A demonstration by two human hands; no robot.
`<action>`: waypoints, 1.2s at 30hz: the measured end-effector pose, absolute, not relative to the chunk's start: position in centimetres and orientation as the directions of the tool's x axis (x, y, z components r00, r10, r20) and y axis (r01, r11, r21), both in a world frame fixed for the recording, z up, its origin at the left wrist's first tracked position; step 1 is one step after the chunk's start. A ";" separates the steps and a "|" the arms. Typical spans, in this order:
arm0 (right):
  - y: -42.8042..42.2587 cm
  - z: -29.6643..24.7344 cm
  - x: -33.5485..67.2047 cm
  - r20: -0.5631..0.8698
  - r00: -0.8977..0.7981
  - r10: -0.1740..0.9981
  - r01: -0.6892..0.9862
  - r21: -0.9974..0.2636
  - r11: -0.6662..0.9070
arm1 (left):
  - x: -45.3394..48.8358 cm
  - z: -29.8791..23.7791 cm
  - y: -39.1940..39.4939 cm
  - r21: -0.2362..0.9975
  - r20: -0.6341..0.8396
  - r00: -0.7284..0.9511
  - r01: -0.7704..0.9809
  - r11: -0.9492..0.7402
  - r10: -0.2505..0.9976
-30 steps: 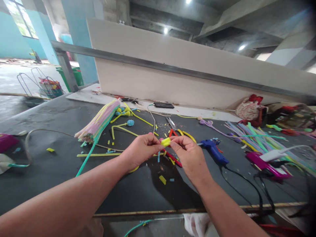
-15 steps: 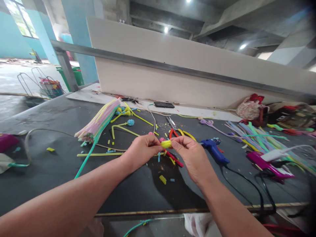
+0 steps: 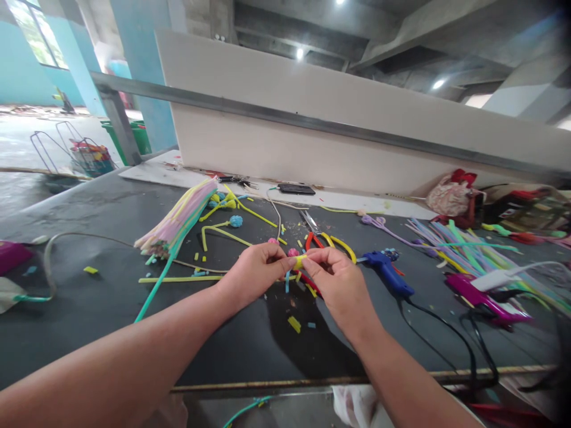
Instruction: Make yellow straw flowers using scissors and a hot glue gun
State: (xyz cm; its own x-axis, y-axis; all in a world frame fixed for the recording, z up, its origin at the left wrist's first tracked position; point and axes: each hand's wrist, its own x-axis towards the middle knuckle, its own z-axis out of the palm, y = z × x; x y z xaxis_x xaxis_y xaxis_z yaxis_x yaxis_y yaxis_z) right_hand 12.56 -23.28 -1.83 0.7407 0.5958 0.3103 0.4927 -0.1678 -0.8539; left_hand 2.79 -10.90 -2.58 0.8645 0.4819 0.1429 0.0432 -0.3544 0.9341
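Note:
Between my two hands, above the dark table [image 3: 214, 351], is a small bundle of yellow pipe cleaner pieces [image 3: 300, 261]. My left hand [image 3: 259, 270] pinches its left end between thumb and fingertips. On its right end, the thumb and forefinger of my right hand [image 3: 336, 276] are closed; the fingers cover much of it. Just behind lie a pink pipe cleaner ball [image 3: 293, 252] and scissors [image 3: 311, 223]. Red-handled pliers or scissors [image 3: 312, 284] lie partly hidden under my right hand. A blue glue gun [image 3: 390, 273] rests right of my right hand.
A bundle of pink, yellow and green pipe cleaners [image 3: 181, 217] lies at the left, and a pastel one [image 3: 473, 244] at the right. A magenta tool [image 3: 486, 300] with cords sits at the right. Yellow offcuts [image 3: 294, 324] are scattered near the front edge. A white board [image 3: 312, 148] stands behind.
My right hand has moved slightly left, closer to my left hand, and now covers more of the yellow bundle. My left hand has hardly moved.

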 end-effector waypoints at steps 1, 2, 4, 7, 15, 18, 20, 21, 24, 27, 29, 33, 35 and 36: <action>-23.2 -1.9 12.5 0.315 0.743 0.590 0.490 -0.857 -0.160 | 2.8 -2.6 -10.9 0.936 0.140 0.865 0.043 -0.348 0.482; -23.2 -1.9 12.5 0.310 0.747 0.588 0.479 -0.864 -0.153 | 2.8 -2.7 -10.8 0.937 0.140 0.864 0.043 -0.348 0.484; -23.1 -2.0 12.4 0.281 0.757 0.590 0.438 -0.888 -0.139 | 2.8 -2.9 -10.8 0.932 0.146 0.862 0.045 -0.360 0.486; -23.0 -2.1 12.5 0.258 0.758 0.599 0.373 -0.925 -0.074 | 2.8 -3.1 -10.8 0.924 0.151 0.863 0.050 -0.379 0.483; -22.9 -2.2 12.5 0.274 0.750 0.602 0.359 -0.933 -0.022 | 2.8 -3.0 -10.7 0.933 0.140 0.867 0.046 -0.356 0.479; -23.3 -1.9 13.0 0.300 0.721 0.625 0.361 -0.932 0.031 | 2.7 -2.6 -10.6 0.947 0.140 0.859 0.030 -0.320 0.493; -23.6 -1.7 13.3 0.340 0.692 0.637 0.391 -0.918 0.065 | 2.6 -2.3 -10.6 0.955 0.133 0.855 0.024 -0.295 0.501; -23.7 -1.7 13.5 0.349 0.676 0.649 0.407 -0.911 0.067 | 2.6 -2.2 -10.6 0.959 0.128 0.858 0.021 -0.284 0.497; -24.0 -1.8 13.7 0.330 0.616 0.715 0.425 -0.904 0.050 | 2.6 -2.2 -10.7 0.963 0.129 0.868 0.007 -0.271 0.480; -23.9 -2.1 13.7 0.314 0.576 0.755 0.453 -0.891 0.024 | 2.6 -2.2 -10.7 0.960 0.144 0.868 -0.007 -0.280 0.475; -23.8 -2.1 13.5 0.305 0.575 0.760 0.487 -0.873 -0.018 | 2.6 -2.2 -10.7 0.959 0.139 0.870 0.001 -0.285 0.473; -23.6 -1.9 13.3 0.283 0.617 0.734 0.475 -0.878 -0.061 | 2.6 -2.2 -10.7 0.965 0.110 0.881 0.018 -0.263 0.461; -23.5 -1.8 13.2 0.247 0.649 0.720 0.382 -0.924 -0.027 | 2.6 -2.2 -10.8 0.976 0.094 0.895 0.003 -0.216 0.437; -23.4 -1.9 13.2 0.230 0.661 0.714 0.331 -0.944 -0.003 | 2.6 -2.2 -10.8 0.982 0.082 0.901 0.000 -0.189 0.425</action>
State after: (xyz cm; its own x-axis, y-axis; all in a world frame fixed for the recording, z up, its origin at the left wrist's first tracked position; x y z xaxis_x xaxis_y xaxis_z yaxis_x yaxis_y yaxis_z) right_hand 13.22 -23.43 -1.87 0.6611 0.7142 0.2300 0.3312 -0.0027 -0.9435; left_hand 2.61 -10.78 -2.21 0.9014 0.4252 0.0821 -0.0004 -0.1887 0.9820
